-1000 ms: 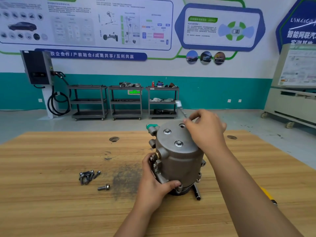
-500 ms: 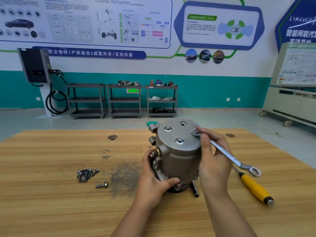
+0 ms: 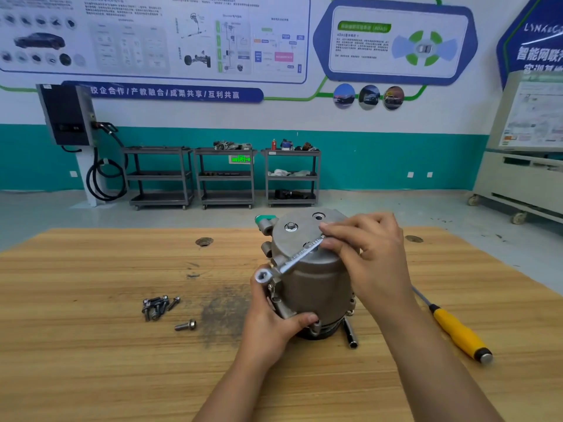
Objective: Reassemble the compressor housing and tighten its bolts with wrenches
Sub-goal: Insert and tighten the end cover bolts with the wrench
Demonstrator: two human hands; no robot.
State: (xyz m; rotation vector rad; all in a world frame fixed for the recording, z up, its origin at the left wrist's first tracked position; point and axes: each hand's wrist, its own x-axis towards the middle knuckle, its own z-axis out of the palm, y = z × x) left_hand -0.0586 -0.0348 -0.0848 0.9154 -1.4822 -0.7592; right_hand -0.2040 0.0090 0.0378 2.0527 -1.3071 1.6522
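Observation:
The grey compressor housing (image 3: 310, 278) stands upright on the wooden table (image 3: 91, 345), a bolt (image 3: 291, 226) showing on its top face. My left hand (image 3: 274, 321) grips its lower left side. My right hand (image 3: 368, 248) pinches a silver wrench (image 3: 292, 258) that lies across the housing top, its ring end sticking out to the lower left. The wrench's other end is hidden under my fingers.
A small pile of loose bolts (image 3: 157, 306) and a single bolt (image 3: 185, 325) lie left of the housing. A yellow-handled screwdriver (image 3: 460, 333) lies to the right, and a dark socket bar (image 3: 350, 333) leans by the housing base. Shelving carts (image 3: 225, 175) stand by the far wall.
The wrench has swung round on the housing top: its free ring end pointed to the lower right before and now points to the lower left. My left hand has kept its grip.

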